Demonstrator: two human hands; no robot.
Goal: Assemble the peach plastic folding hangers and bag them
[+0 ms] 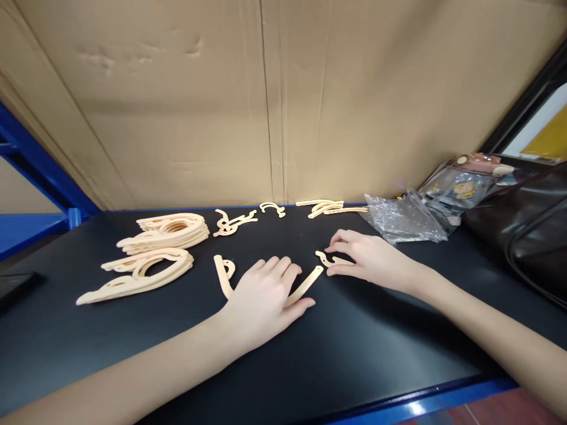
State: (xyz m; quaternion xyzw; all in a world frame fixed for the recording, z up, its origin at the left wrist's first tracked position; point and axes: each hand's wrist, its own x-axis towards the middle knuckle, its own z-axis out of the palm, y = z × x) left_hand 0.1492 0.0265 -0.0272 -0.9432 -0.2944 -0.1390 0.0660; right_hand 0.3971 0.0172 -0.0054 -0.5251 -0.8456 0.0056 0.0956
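My left hand (266, 298) lies over a pale wooden frame (306, 285) on the black table, its fingers bent over the piece. One arm of the frame shows to its right; another arm and a round loop (228, 269) stick out on its left. My right hand (367, 260) pinches a small curved wooden hook piece (326, 258) between thumb and fingers, close to the tip of the frame's right arm. Stacks of flat wooden pieces (166, 233) (137, 274) lie to the left.
Small wooden parts (233, 223) (272, 209) (328, 208) lie along the back of the black table (283, 378). Clear plastic bags (403, 217) and a dark leather bag (522, 221) are at right. Cardboard (186, 106) stands behind. A dark flat object (15, 289) is at far left.
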